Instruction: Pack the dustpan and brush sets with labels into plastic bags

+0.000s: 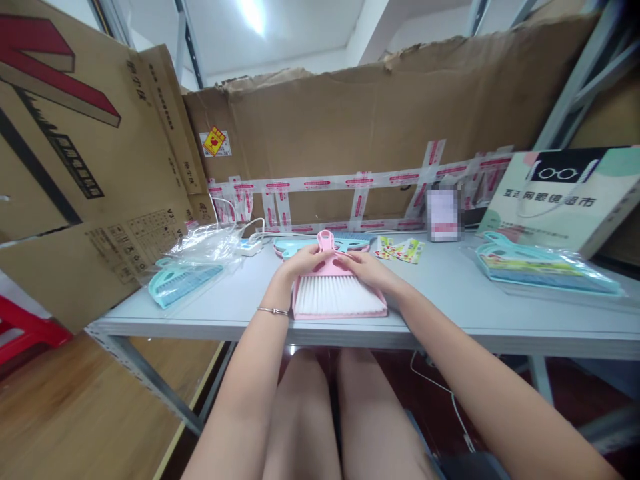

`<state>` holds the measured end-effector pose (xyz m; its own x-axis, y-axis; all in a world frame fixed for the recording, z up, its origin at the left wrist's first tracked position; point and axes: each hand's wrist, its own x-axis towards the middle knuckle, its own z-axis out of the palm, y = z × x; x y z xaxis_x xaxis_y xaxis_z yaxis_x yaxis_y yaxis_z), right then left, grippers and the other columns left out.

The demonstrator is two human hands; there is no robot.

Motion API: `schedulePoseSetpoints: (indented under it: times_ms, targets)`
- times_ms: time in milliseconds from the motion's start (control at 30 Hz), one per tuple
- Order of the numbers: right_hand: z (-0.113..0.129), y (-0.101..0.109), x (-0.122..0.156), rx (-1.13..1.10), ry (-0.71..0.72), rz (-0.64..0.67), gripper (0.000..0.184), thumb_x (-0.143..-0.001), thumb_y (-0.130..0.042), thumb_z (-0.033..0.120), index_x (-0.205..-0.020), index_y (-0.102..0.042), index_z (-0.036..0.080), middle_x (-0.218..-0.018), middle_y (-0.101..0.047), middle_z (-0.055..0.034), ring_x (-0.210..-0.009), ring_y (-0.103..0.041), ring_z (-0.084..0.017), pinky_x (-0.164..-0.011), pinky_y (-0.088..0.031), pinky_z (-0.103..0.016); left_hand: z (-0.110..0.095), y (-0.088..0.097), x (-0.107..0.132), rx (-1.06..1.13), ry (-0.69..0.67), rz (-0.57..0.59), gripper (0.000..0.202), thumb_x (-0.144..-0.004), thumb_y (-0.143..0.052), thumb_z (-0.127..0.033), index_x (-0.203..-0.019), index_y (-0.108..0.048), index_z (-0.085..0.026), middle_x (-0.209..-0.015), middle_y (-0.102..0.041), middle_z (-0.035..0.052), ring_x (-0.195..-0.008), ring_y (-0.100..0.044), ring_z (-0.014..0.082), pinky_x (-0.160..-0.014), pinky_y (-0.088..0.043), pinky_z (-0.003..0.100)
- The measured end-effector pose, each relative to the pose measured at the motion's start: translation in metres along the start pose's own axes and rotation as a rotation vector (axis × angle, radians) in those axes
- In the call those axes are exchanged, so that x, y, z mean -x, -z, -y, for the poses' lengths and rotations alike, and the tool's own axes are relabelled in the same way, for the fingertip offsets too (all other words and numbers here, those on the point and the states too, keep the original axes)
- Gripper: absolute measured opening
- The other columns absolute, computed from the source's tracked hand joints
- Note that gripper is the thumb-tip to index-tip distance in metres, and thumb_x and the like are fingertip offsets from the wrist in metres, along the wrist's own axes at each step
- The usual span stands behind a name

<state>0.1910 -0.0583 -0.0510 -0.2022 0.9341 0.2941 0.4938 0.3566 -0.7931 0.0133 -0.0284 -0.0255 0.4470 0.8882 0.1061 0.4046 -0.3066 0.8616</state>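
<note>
A pink hand brush with white bristles lies in a pink dustpan at the table's front edge, handle pointing away from me. My left hand grips the set on its left side, near the base of the handle. On the other side my right hand holds it too, fingers on the brush's pink head. Both hands are closed; the fingertips are partly hidden. Just behind them lie blue brushes and dustpans, partly covered by the pink set.
Bagged blue brush sets lie at the left and right of the table. Small colourful cards, a phone-like screen and a white power strip stand behind. Cardboard walls the back; a printed box is right.
</note>
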Motion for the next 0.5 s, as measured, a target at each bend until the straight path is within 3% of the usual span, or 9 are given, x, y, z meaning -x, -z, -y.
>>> schedulePoseSetpoints:
  times_ms: [200, 500]
  targets:
    - [0.0057, 0.0001, 0.0025, 0.055, -0.01, -0.007, 0.029, -0.085, -0.047, 0.04, -0.073, -0.059, 0.017, -0.072, -0.059, -0.0034, -0.07, -0.052, -0.018, -0.067, -0.038, -0.031, 0.0021, -0.0014, -0.0013, 0.071, 0.074, -0.026, 0.039, -0.081, -0.05, -0.049, -0.084, -0.063, -0.013, -0.07, -0.055, 0.0012, -0.059, -0.043, 0.0087, -0.056, -0.034, 0.022]
    - [0.0026, -0.0028, 0.0031, 0.113, -0.048, -0.016, 0.036, -0.086, -0.044, 0.045, -0.074, -0.062, 0.017, -0.073, -0.059, -0.0043, -0.072, -0.054, -0.019, -0.067, -0.038, -0.031, 0.0016, 0.0004, -0.0008, 0.134, 0.129, -0.033, 0.027, -0.078, -0.056, -0.039, -0.071, -0.062, -0.013, -0.063, -0.053, -0.001, -0.056, -0.043, 0.0081, -0.055, -0.035, 0.022]
